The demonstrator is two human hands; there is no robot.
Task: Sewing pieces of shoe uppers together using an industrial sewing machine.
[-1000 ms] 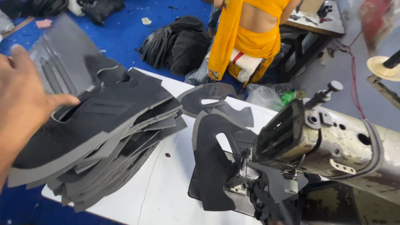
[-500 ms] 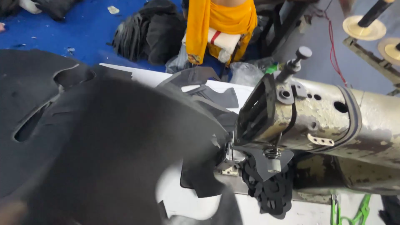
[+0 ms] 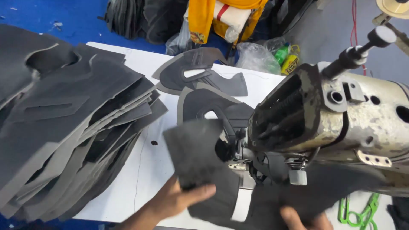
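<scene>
At the near edge of the white table (image 3: 128, 187), a dark grey cut piece (image 3: 200, 162) is pinched by the left hand (image 3: 179, 200), thumb on top, beside the sewing machine (image 3: 341, 115). Only fingertips of the right hand (image 3: 304, 219) are seen on dark material; its grip cannot be told. 1 stack of grey pieces (image 3: 72, 127) is noted at left.

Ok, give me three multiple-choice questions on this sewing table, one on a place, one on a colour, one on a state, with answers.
1. Where is the big stack of cut pieces?
A. left of the sewing machine
B. on top of it
C. on the floor

2. What colour is the table?
A. white
B. red
C. brown

3. What is the left hand doing?
A. resting flat and empty
B. pinching a dark piece
C. turning a wheel

Answers: 1 A, the stack fills the table's left side. 2 A, its bare top is white. 3 B, the thumb lies over the piece's lower edge.
</scene>
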